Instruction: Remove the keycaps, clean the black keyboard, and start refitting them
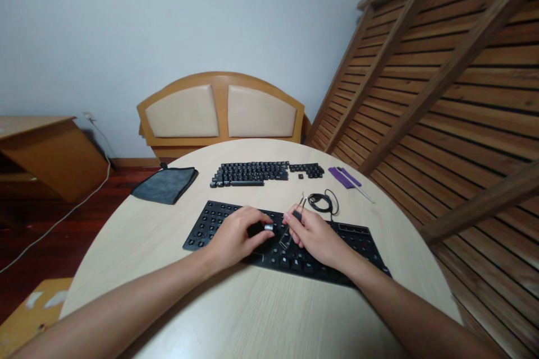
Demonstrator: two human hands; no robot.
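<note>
A black keyboard [196, 238] lies across the table in front of me, its left part stripped to bare switches. My left hand [238, 235] is above it, thumb and fingers closed around a dark keycap [268, 227] with a pale, shiny side; the fingers hide part of it. In my right hand [309, 230] is a wire keycap puller [297, 215] with a dark handle. Its lower wire end is over the middle of the keyboard, and other wire tips point up past my fingers. Several keycaps [296, 264] remain on the keyboard's near edge.
Loose black keycaps [252, 171] lie in rows behind the keyboard. A coiled black cable [322, 202] runs beside its back edge. On the right is a purple cloth [342, 178] with a thin tool; at the left, a folded grey cloth [166, 185]. The round table [269, 314] faces a wooden headboard [223, 104].
</note>
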